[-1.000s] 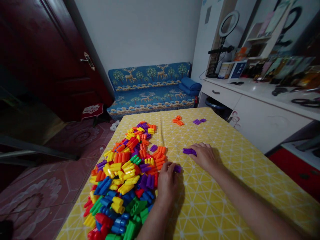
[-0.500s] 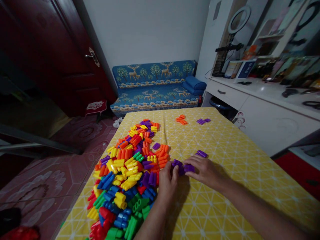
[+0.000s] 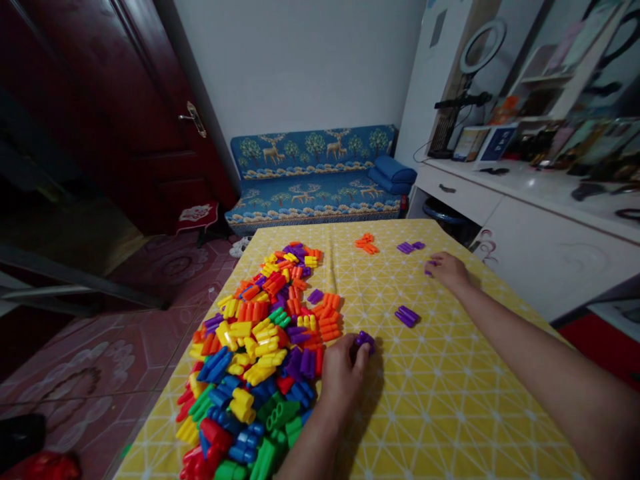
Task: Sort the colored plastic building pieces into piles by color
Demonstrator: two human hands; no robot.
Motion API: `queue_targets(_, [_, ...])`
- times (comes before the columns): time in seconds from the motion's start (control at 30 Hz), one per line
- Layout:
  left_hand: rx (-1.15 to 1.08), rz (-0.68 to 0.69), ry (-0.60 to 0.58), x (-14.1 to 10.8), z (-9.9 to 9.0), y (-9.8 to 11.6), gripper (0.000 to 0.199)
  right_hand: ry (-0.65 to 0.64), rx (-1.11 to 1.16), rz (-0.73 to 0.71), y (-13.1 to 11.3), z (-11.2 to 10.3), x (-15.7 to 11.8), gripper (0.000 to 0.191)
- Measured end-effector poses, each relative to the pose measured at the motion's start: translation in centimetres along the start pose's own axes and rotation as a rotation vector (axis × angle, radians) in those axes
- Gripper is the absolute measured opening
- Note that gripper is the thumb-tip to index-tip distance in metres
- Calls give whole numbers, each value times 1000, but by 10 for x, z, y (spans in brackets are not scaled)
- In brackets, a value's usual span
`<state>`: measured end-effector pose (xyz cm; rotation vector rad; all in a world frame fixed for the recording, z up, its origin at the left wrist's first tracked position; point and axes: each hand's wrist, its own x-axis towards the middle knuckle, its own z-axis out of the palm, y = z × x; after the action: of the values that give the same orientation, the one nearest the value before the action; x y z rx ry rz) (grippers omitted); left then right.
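Two bare hands sorting-height above and upon a worktop (image 3: 425,393) covered in yellow cloth with a white triangular line pattern. The left hand (image 3: 344,373), at the right edge of a mixed heap of plastic building blocks (image 3: 260,333), pinches a studded purple block (image 3: 367,339) between thumb and fingers. The right hand (image 3: 450,272), reaching toward the far right side, has its fingers closed about a second purple block (image 3: 430,267), mostly concealed by the fingertips. Between the hands lies a tubular purple block (image 3: 407,316), apart from both. Farther back, a small purple group (image 3: 411,247) lies near the right hand, with an orange group (image 3: 367,244) to its left. The heap comprises red, orange, yellow, green, blue and purple pieces, many lying on their sides. Background: a blue sofa (image 3: 310,212) with a deer-and-tree pattern, a dark red door (image 3: 165,157), and a white dressing table (image 3: 545,233) bearing a ring light (image 3: 469,63).
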<state>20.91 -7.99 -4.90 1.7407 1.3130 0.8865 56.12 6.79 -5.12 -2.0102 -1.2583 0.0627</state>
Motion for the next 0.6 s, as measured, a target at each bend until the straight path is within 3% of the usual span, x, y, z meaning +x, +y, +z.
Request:
queue_targets(0.1, [-5,1,5,0,0,1,21,88,37,38,-7,8,2,42])
queue_targets(0.17, [-23,-5,4,0,0,1,21,67,100,4,-12,11,-15,36])
queue_targets(0.3, [-51,-5,13,1,1,0,21,-169,109,-156,-29,3,-77,27])
queue_targets(0.43, [-39,0,16,0,1,-1,20,-350,-132,-397,-51,-17,-133,30])
queue_targets(0.5, [-24,-1,14,0,2,-2,20,-388,-192,-475,-55,-21,-139,32])
queue_targets(0.6, [-3,-3,11,0,2,-2,21,-395,-186,-454,-51,-20,-116,28])
